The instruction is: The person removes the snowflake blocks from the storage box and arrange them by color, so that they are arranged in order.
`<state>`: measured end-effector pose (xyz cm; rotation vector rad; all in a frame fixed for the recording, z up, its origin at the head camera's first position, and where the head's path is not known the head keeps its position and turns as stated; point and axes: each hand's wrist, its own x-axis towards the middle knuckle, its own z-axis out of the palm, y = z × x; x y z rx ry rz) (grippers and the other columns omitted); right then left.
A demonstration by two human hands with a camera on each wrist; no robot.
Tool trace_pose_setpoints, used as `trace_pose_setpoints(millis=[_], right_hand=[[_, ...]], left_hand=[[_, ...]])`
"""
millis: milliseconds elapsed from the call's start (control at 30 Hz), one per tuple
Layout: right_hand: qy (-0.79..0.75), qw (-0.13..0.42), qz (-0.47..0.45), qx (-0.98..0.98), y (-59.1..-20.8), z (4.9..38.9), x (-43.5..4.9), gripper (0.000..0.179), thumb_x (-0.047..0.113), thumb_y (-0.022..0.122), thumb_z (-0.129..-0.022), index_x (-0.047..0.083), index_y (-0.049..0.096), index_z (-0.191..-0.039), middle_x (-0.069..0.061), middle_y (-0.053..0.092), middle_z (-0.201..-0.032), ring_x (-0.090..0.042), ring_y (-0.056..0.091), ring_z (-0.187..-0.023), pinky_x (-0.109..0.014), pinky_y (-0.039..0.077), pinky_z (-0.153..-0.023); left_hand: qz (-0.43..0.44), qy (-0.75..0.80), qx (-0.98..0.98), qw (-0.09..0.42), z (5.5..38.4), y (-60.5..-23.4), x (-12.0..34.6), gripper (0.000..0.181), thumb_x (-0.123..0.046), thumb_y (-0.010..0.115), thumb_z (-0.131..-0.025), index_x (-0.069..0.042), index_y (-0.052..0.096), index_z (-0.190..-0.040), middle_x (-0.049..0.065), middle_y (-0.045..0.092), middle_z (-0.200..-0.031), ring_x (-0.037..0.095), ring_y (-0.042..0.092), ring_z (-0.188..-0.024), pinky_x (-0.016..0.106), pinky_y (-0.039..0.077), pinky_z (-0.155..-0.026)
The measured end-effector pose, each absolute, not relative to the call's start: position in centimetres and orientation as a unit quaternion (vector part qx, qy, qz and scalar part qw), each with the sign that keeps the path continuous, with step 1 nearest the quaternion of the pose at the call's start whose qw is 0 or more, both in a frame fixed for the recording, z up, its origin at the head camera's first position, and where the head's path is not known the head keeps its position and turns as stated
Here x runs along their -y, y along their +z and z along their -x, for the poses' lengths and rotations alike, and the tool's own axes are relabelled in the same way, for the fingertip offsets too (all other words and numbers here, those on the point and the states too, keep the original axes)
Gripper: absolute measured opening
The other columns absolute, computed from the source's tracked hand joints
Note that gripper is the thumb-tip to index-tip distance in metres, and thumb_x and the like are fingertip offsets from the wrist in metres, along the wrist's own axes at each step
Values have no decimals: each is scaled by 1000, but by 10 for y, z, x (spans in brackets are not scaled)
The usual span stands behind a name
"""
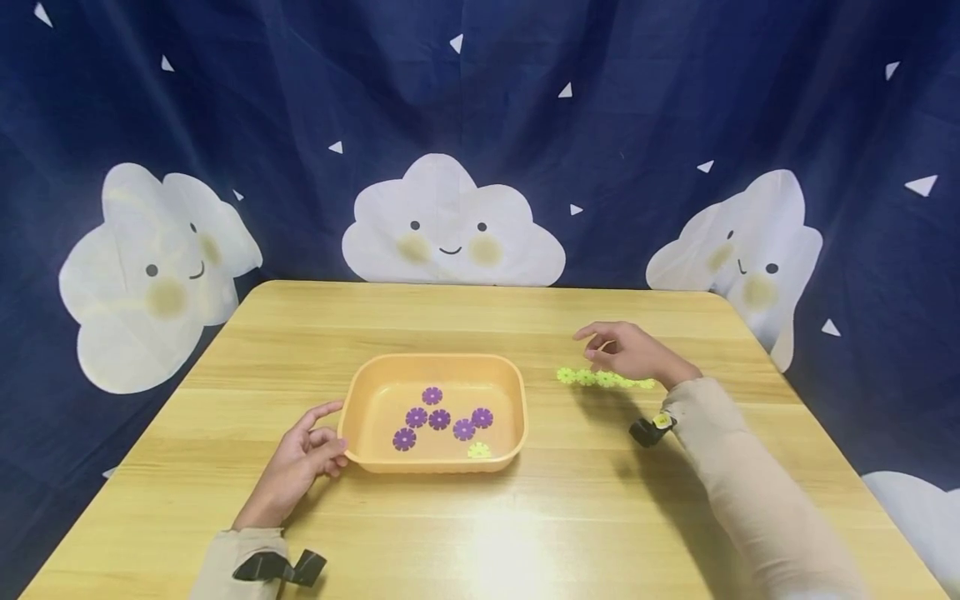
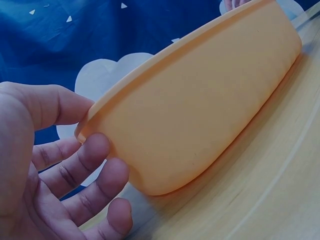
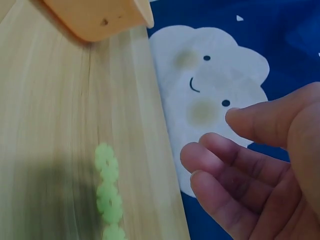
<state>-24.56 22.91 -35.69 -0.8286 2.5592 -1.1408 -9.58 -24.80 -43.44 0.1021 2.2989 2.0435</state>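
Observation:
An orange plastic basin [image 1: 435, 467] sits on the table, holding several purple snowflake discs [image 1: 439, 419] and one yellow-green snowflake disc [image 1: 479, 451]. My left hand [image 1: 303, 454] grips the basin's left end, thumb and fingers at its rim near the front corner. In the left wrist view, the basin's outer wall [image 2: 200, 100] fills the middle. Over to the right, a row of yellow-green snowflake discs [image 1: 585, 377] lies on the table. Just above that row hovers my right hand [image 1: 630, 350], fingers loosely bent and holding nothing. From the right wrist, the row [image 3: 109, 202] shows beside the hand.
A light wooden table [image 1: 420, 542] carries everything. Behind it hangs a dark blue curtain [image 1: 510, 108] with white clouds and small triangles. Each wrist wears a black strap, the left strap [image 1: 277, 568] close to the front of the table.

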Motion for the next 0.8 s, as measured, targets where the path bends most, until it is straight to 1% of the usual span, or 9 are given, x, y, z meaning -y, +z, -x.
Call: trace_pose_setpoints(millis=[167, 233, 400, 500, 633, 800], right_hand=[[-430, 138, 268, -851, -354, 247, -215, 30, 3, 55, -97, -5, 56, -126, -17, 65, -98, -38, 67, -84, -47, 57, -76], [-444, 154, 258, -844, -353, 246, -209, 32, 2, 52, -97, -6, 55, -127, -19, 64, -99, -37, 67, -86, -49, 56, -78], [-457, 195, 243, -833, -348, 245, -194, 37, 7, 47, -98, -5, 50, -132, -28, 59, -108, -33, 66, -91, -46, 54, -84], [-460, 219, 239, -826, -346, 243, -185, 38, 12, 43, -101, -5, 48, -135, -30, 57, -111, -39, 64, -97, -46, 53, -88], [-460, 236, 242, -821, -343, 241, -174, 40, 17, 38, -105, -7, 45, -136, -28, 57, -110, -46, 60, -102, -46, 53, -89], [-447, 252, 252, -820, -341, 241, -162, 45, 24, 35, -106, -7, 44, -137, -26, 57, -111, -42, 61, -101, -44, 53, -88]], left_hand=[[-37, 662, -747, 36, 96, -434, 249, 61, -3, 61, -93, 0, 30, -146, 8, 61, -85, 18, 61, -72, 28, 55, -60], [-40, 663, -746, 38, 96, -434, 249, 61, -2, 61, -93, 1, 29, -146, 8, 61, -85, 19, 62, -72, 28, 55, -61], [-42, 668, -742, 39, 96, -434, 249, 61, -2, 60, -94, 1, 28, -146, 8, 61, -84, 18, 62, -72, 28, 55, -60], [-41, 670, -740, 41, 95, -434, 249, 62, -2, 60, -94, 1, 28, -146, 7, 61, -84, 18, 61, -71, 28, 55, -60], [-41, 671, -739, 41, 95, -435, 248, 61, -2, 60, -94, 1, 28, -146, 7, 61, -83, 18, 62, -71, 27, 55, -59], [-44, 671, -739, 39, 96, -435, 248, 61, -1, 60, -93, 0, 29, -146, 7, 61, -84, 17, 61, -71, 27, 55, -59]])
